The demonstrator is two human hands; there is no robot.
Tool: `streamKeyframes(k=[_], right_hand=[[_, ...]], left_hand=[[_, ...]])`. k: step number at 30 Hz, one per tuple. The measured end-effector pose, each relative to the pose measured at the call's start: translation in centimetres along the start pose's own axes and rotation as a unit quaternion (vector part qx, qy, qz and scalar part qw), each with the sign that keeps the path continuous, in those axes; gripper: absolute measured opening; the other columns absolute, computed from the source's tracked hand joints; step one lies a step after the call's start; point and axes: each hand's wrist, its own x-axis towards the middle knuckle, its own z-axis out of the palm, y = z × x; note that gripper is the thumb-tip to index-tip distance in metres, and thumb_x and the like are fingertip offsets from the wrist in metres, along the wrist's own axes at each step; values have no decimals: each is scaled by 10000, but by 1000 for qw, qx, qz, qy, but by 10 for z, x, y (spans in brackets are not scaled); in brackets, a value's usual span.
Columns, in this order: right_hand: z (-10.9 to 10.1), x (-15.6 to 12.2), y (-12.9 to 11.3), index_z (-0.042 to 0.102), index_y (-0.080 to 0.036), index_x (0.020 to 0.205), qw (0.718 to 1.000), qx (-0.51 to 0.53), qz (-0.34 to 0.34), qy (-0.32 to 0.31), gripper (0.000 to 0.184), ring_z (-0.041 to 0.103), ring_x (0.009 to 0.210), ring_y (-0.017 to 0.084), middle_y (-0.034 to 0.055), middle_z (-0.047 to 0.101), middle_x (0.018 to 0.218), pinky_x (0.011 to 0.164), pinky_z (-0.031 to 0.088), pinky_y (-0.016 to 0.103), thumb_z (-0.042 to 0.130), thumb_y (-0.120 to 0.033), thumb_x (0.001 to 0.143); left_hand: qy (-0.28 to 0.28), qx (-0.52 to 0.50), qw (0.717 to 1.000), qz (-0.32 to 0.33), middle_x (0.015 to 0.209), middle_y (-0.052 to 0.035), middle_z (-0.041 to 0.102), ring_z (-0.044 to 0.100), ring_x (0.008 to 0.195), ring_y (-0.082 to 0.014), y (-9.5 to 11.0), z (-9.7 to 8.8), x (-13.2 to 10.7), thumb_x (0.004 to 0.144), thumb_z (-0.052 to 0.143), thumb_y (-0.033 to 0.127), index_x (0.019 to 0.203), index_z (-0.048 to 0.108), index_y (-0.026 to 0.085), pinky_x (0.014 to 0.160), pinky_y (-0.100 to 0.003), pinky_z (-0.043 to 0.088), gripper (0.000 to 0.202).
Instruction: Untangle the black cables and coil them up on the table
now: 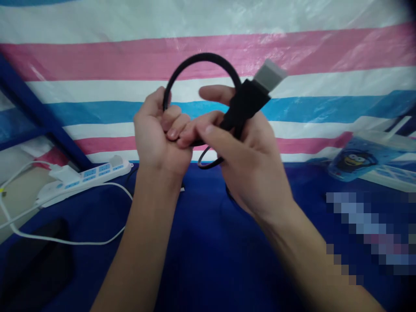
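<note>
Both my hands are raised over the blue table, gripping a black cable point(204, 56) with a metal-tipped plug, which looks like HDMI. My left hand point(164, 134) curls its fingers round one stretch of the cable. Between the thumb and fingers of my right hand point(253, 156) sits the cable near its plug point(250, 97), whose metal end points up and to the right. The cable arches in a loop above my hands, and a smaller loop hangs between them. My fingers touch each other in the middle, hiding part of the cable.
On the left a white power strip point(87, 177) lies with a white cord point(65, 240) looping across the blue table point(195, 260). A dark flat object point(39, 260) is at lower left. A cup with a cartoon print point(354, 158) stands at right. Striped sheeting point(113, 60) hangs behind.
</note>
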Motion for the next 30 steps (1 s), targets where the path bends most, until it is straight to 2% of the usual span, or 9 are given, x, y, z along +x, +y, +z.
streamKeyframes(k=[3, 6, 9, 16, 18, 22, 25, 28, 30], right_hand=[[-17, 4, -11, 392, -185, 1111, 999, 7, 24, 37, 300, 540, 613, 10, -65, 461, 634, 672, 488, 141, 488, -155, 828], [-40, 4, -23, 470, -214, 1105, 994, -64, 83, 0, 296, 476, 470, 34, -64, 396, 524, 538, 465, 183, 539, -195, 817], [-57, 2, -27, 514, -222, 1050, 980, -172, 79, -53, 246, 475, 423, 49, -60, 412, 518, 461, 438, 192, 568, -247, 811], [-76, 0, -28, 522, -175, 950, 863, -388, 156, -285, 158, 546, 545, 16, -8, 563, 733, 474, 449, 97, 485, -276, 834], [-80, -1, -31, 529, -192, 986, 865, -405, 133, -264, 182, 547, 579, 20, -9, 575, 758, 490, 440, 96, 512, -261, 819], [-79, -4, -39, 548, -240, 1069, 921, -374, 45, -100, 252, 578, 642, 55, -14, 571, 724, 547, 457, 140, 544, -258, 818], [-70, -6, -43, 554, -243, 1080, 947, -322, 5, 12, 269, 489, 476, 43, -34, 471, 561, 488, 417, 175, 565, -260, 812], [-65, -8, -45, 583, -191, 854, 924, -379, -5, 51, 120, 379, 404, 15, -33, 419, 498, 416, 311, 170, 576, -300, 802], [-64, -9, -45, 529, -154, 661, 896, -444, -11, 14, 182, 355, 420, -1, -25, 420, 497, 407, 259, 159, 568, -278, 789]], left_hand=[[-100, -42, 994, 3, 429, 75, 87, 135, 319, -23, -1, -1, -2, 896, 296, 252, 686, 411, 183, 350, -161, 156, 249], [-162, 75, 984, -3, 400, 73, 188, 190, 292, -17, 4, -6, -6, 872, 358, 276, 719, 519, 160, 320, -138, 195, 251], [-230, 218, 949, 1, 382, 61, 295, 230, 283, -11, 7, -7, -14, 843, 431, 352, 685, 558, 153, 318, -126, 248, 284], [-345, 356, 862, -108, 386, 25, 394, 292, 318, 13, -7, 2, -26, 802, 423, 314, 493, 498, 128, 310, -83, 191, 369], [-335, 321, 878, -115, 409, 40, 368, 238, 328, 16, -12, 5, -26, 798, 434, 321, 554, 490, 143, 303, -90, 152, 307], [-290, 203, 932, -74, 429, 71, 132, 113, 326, 38, -8, 10, -28, 830, 439, 347, 548, 283, 178, 332, -70, 133, 364], [-304, 165, 937, -51, 434, 66, 94, 139, 309, 31, 2, 12, -33, 861, 397, 359, 558, 220, 193, 345, -72, 174, 389], [-330, 203, 919, -74, 425, 63, 148, 187, 299, 32, 8, 12, -38, 849, 409, 371, 541, 252, 180, 354, -75, 198, 395], [-329, 244, 908, -84, 411, 59, 207, 220, 296, 28, 6, 10, -40, 837, 429, 431, 532, 347, 159, 341, -79, 212, 416]])
